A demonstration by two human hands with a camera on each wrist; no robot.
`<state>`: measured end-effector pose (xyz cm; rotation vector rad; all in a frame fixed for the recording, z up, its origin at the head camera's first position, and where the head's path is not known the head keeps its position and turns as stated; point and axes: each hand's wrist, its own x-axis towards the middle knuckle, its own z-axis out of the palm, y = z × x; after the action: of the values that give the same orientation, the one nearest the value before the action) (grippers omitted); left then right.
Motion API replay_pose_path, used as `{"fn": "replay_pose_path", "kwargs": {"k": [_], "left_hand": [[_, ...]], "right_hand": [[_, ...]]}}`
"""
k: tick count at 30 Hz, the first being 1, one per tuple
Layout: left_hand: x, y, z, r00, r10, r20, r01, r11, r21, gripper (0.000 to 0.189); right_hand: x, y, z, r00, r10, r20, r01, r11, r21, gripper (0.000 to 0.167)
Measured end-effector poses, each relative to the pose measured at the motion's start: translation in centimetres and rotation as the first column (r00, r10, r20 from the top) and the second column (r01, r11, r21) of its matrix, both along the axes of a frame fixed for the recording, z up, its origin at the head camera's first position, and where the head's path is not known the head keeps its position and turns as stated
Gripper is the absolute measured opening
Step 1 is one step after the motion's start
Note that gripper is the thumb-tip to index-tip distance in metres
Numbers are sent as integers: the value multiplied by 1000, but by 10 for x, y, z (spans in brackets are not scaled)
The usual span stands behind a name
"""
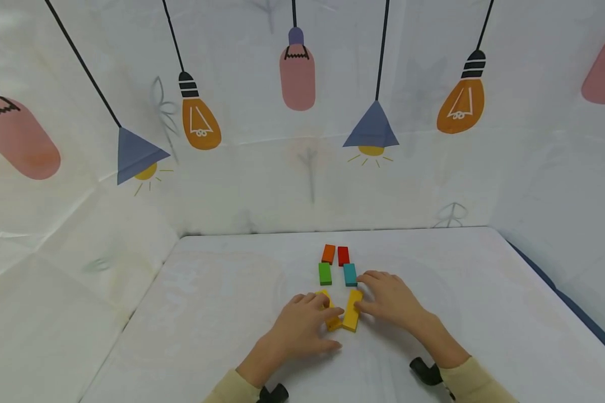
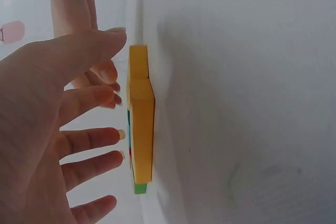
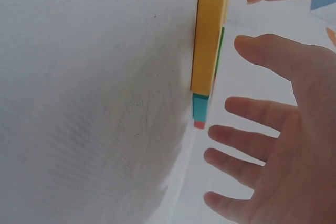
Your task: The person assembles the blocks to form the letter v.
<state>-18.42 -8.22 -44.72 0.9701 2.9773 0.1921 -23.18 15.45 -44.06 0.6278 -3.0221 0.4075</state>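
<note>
a white wall (image 1: 262, 184) with printed lamps stands behind the white table (image 1: 222, 313). the left hand (image 1: 299, 326) and the right hand (image 1: 390, 299) have the fingers spread apart and hold nothing, near the left yellow block (image 1: 335, 324) and the right yellow block (image 1: 352, 310). beyond them lie 4 shorter blocks: green block (image 1: 325, 274), teal block (image 1: 350, 275), orange block (image 1: 328, 253), red block (image 1: 343, 256).

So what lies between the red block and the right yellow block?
The teal block lies between the red block and right yellow block, in the head view.
</note>
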Motion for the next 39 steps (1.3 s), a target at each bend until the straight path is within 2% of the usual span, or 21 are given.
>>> {"fn": "replay_pose_path", "kwargs": {"k": [6,9,30,39], "left_hand": [[8,5,2,997,-72,-30,71,997,-30,55],[12,7,3,995,-88,-38,87,995,-40,54],[16,11,2,989,-105,-100,99,993,-59,41],[16,12,0,995,-83,-55,78,994,-81,40]], "right_hand": [[-3,2,-4,1000,-9,14,10,1000,-16,52],[-5,2,-5,1000,-11,18,12,1000,-23,51],[-33,-10,2,999,-8,44,10,998,-68,51],[-42,-9,1,998,-16,58,19,998,-59,49]]}}
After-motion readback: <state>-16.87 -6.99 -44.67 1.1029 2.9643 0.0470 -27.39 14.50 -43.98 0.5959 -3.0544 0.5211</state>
